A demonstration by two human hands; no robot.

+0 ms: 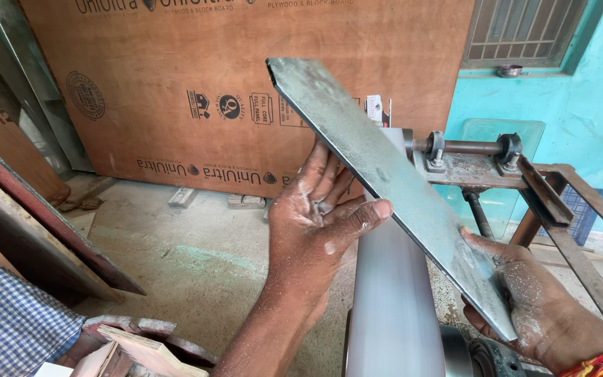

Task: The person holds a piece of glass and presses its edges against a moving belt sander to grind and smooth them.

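Your left hand (pixel 322 216) and right hand (pixel 525 300) both clamp the dusty pane (pixel 385 174), tilted toward eleven o'clock over the belt (pixel 392 300).

We cannot see the fingers of our right hand (pixel 525 300); the dusty glass pane (pixel 385 174) covers them, and the picture's lower edge cuts the wrist. The left hand (pixel 315 216) hides its palm against the pane. The sanding belt (pixel 392 293) is blurred, its lower run cut off. The plywood sheet (pixel 211 84) runs past the top edge.
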